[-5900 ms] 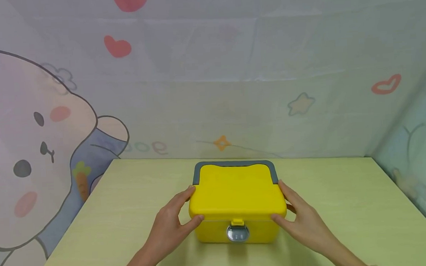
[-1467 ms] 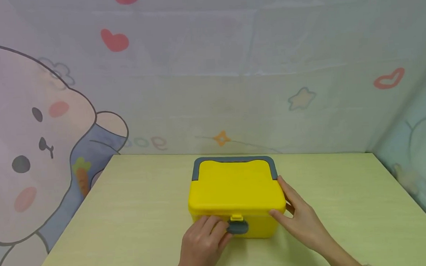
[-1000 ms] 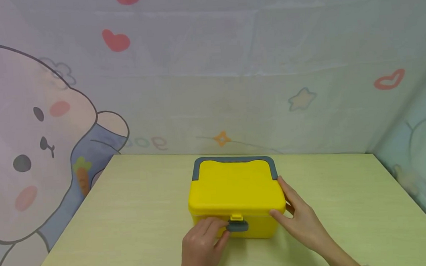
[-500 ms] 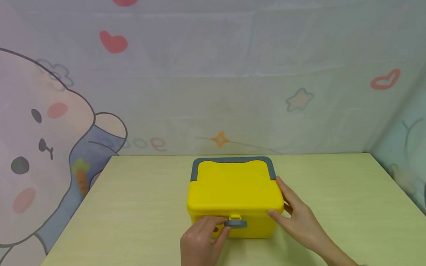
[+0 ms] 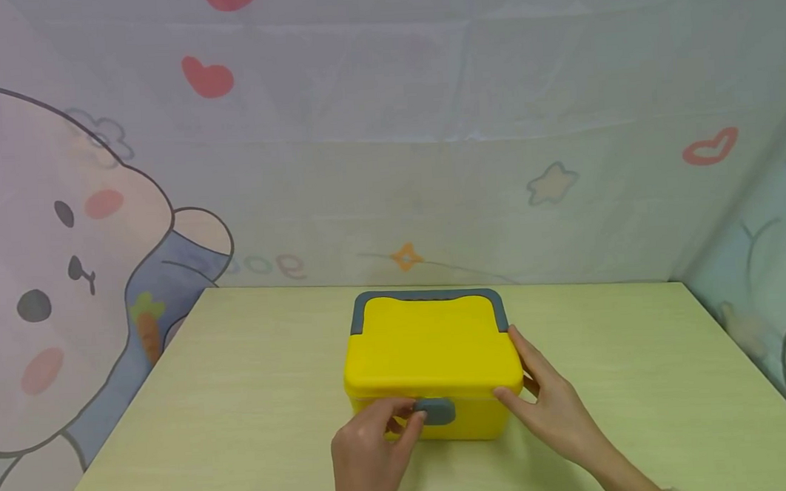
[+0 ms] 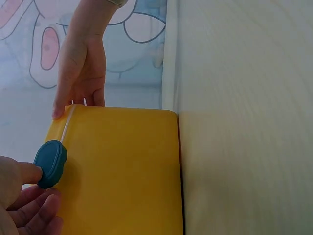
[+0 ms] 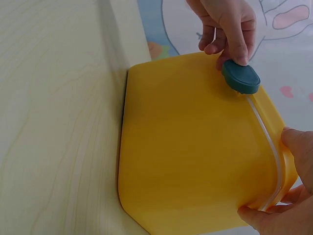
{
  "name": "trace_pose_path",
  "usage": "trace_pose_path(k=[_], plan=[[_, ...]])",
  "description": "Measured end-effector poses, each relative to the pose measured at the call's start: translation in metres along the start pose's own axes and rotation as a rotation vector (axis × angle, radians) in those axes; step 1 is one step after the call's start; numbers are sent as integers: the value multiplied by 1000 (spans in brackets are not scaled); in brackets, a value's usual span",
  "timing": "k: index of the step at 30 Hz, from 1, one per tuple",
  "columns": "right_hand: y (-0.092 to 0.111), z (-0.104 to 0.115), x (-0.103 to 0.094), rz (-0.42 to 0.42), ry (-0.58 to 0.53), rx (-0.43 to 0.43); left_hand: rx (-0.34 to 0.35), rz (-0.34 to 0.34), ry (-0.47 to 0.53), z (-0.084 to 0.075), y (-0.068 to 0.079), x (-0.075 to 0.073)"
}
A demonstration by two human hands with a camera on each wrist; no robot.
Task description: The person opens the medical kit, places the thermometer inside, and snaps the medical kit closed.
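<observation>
A yellow storage box (image 5: 432, 347) with its lid down stands on the table, a grey handle (image 5: 429, 294) folded flat around the back of the lid. On its front is an oval grey-green latch (image 5: 436, 411), which lies over the lid seam. My left hand (image 5: 370, 450) pinches the latch's left end between thumb and index finger, as the left wrist view also shows at the latch (image 6: 50, 164). My right hand (image 5: 562, 414) grips the box's right front corner, thumb on the front lid edge and fingers along the side. The fingers' far parts are hidden by the box.
The pale wood table (image 5: 253, 379) spreads out on both sides of the box. Behind it hangs a cloth backdrop (image 5: 360, 128) printed with a bear, hearts and stars. The backdrop continues along the right side.
My left hand has gone from the box's left side to the latch. The latch has swung up from hanging low to lying over the lid seam. My right hand stays put.
</observation>
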State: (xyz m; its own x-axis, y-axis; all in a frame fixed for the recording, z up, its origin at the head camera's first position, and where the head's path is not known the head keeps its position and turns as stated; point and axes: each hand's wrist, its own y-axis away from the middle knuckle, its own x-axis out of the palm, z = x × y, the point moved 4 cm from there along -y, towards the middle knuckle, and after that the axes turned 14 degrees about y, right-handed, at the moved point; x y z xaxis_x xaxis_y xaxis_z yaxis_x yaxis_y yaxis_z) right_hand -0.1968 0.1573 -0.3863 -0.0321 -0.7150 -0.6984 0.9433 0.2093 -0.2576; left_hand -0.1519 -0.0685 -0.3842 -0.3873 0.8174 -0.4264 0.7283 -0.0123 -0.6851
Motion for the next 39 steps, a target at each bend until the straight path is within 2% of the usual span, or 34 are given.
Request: trace_pose_path(k=[14,22,27,39], plan=[[2,-2,1,3,6,3,-107,31,-113,3,0,2],[1,-3,0,-2,18,2,-164,73,-115,6,0,3],[1,-3,0,2,12,2,-155,82,-116,6,0,3],[0,-3,0,15,9,17,-68,63,-145,6,0,2]])
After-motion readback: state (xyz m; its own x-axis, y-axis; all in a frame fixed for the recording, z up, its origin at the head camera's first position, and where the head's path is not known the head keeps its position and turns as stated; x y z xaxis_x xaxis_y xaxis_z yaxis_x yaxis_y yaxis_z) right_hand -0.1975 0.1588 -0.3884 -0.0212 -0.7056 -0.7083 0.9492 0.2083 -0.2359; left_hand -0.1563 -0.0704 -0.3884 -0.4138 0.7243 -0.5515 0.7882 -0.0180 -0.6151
